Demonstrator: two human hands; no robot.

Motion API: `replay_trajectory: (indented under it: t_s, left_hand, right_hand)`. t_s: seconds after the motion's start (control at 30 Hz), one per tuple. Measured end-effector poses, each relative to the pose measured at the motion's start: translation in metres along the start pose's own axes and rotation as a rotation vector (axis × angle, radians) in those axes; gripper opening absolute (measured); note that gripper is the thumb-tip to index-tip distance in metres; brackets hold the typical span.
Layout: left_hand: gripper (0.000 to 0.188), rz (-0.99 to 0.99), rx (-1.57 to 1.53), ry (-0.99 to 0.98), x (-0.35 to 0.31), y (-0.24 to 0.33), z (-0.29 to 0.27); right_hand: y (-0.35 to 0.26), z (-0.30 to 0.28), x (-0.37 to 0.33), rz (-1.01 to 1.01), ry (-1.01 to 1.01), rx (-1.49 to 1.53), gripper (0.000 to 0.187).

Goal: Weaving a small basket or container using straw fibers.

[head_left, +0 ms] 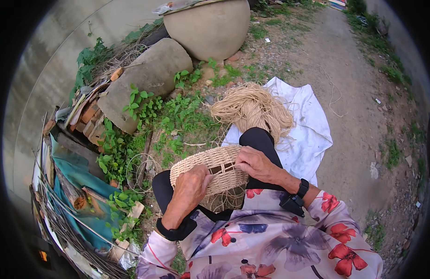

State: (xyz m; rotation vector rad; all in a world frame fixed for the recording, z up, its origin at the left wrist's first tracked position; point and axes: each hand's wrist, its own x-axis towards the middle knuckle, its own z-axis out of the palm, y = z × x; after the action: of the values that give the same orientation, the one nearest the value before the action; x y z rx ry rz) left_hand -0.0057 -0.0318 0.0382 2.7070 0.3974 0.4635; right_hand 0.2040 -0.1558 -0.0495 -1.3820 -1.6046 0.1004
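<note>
- Woven panel (203,158) at the knees (261,138): outer weave looks done — middle slot (217,169) open.
- Left hand (189,187) grips panel beside slot; right hand (257,163) pinches near slot's right end.
- Loose cord (252,108) heaped on white cloth (312,118).

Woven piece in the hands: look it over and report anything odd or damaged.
One thing stands out: between the left hand and right hand, the woven piece has a dark opening, while the weave around it is tight. Whether that is damage or design, I cannot tell.
</note>
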Motion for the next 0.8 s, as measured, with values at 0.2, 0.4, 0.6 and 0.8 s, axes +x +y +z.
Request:
replay_trajectory:
  t_s: [0.2, 0.4, 0.6, 0.8]
  left_hand:
    - [0.023, -0.083, 0.016, -0.193, -0.005, -0.012, -0.009]
    - [0.037, -0.192, -0.315, -0.248, -0.014, -0.041, -0.028]
    - [0.031, -0.560, -0.716, -0.503, -0.014, -0.015, -0.044]
    - [0.023, -0.297, -0.541, -0.138, -0.032, -0.054, -0.023]
  right_hand:
    - [-0.003, -0.007, 0.000, 0.001, -0.140, 0.121, 0.007]
    - [0.006, -0.013, -0.010, 0.296, -0.013, 0.333, 0.012]
    - [-0.004, 0.003, -0.015, 0.001, -0.020, 0.134, 0.024]
    - [-0.007, -0.004, -0.016, 0.230, 0.145, 0.119, 0.020]
